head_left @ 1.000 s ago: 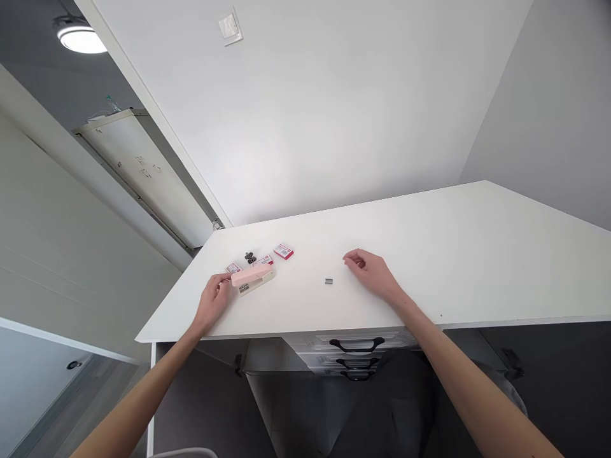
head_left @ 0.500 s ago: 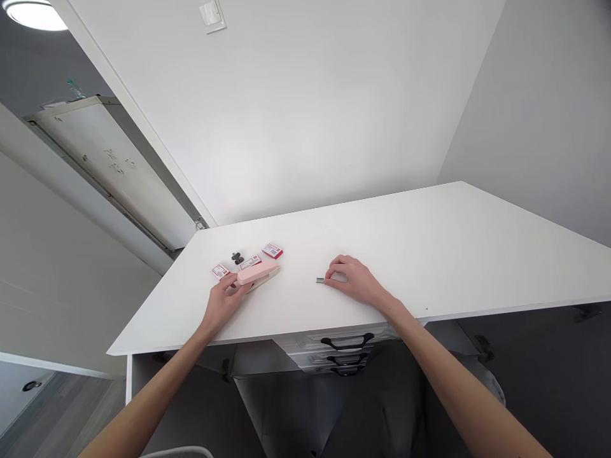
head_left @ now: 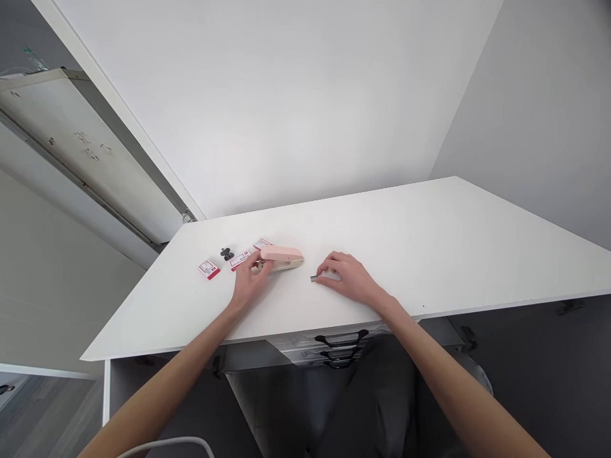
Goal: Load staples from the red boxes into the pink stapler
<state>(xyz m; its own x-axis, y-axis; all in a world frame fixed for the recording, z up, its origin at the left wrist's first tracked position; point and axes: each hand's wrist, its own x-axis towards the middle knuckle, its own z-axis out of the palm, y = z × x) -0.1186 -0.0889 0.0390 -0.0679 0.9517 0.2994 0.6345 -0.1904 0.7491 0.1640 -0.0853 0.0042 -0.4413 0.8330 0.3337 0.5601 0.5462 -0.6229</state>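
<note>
My left hand is closed around the rear of a pink and cream stapler, which sits on the white tabletop with its pink top part raised a little from its base. To its right, my right hand pinches a short strip of staples between thumb and fingers, low over the table. The strip's free end points left, a small gap from the stapler. Red and white staple boxes lie left of and behind the stapler: one box alone, another box beside my left fingers, and a third box partly hidden.
A small black object, perhaps a staple remover, lies among the boxes. The white tabletop meets a wall at the back. Drawers with black handles are below its front edge. A white cable crosses near my left forearm.
My left hand has moved the stapler right, closer to the staple strip, and turned it more level across the table. My right hand keeps its pinch on the strip. The view has shifted slightly.
</note>
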